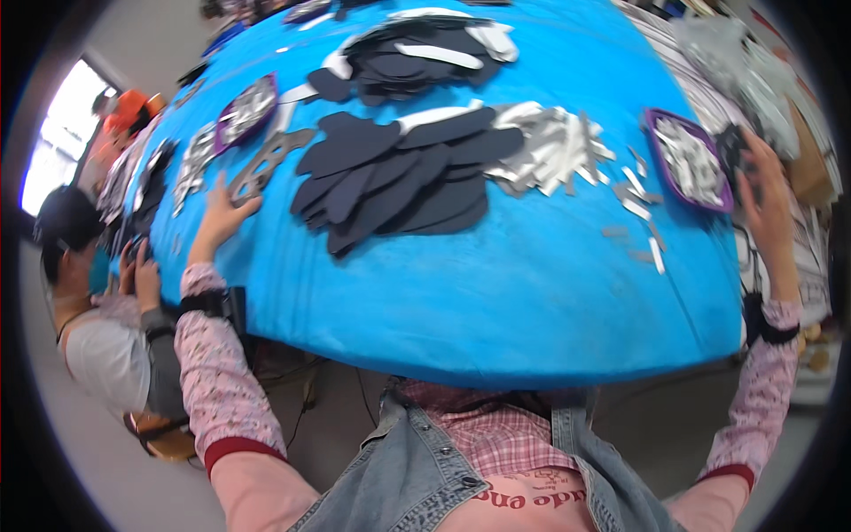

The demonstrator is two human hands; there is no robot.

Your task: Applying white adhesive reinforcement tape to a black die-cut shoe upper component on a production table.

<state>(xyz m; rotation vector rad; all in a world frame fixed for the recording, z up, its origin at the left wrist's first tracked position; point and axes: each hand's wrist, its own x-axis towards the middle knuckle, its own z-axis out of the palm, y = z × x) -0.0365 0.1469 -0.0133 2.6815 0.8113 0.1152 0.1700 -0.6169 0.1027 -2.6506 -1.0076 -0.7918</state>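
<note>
My left hand is at the left of the blue-covered table, fingers apart, next to a grey cut-out piece with slots in it. Its thumb lies close to that piece; whether they touch I cannot tell. Beyond the table's right edge, my right hand is raised with its fingers apart and curved. A dark bundle sits beside those fingers, and I see no clear grip on it. Between my hands spreads a pile of dark, sole-shaped pieces, with a heap of white and grey strips against its right side.
A purple basket of white strips stands at the right edge, another purple basket at the left. More dark pieces lie farther back. Clear plastic bags are at the far right. A seated person works at my left.
</note>
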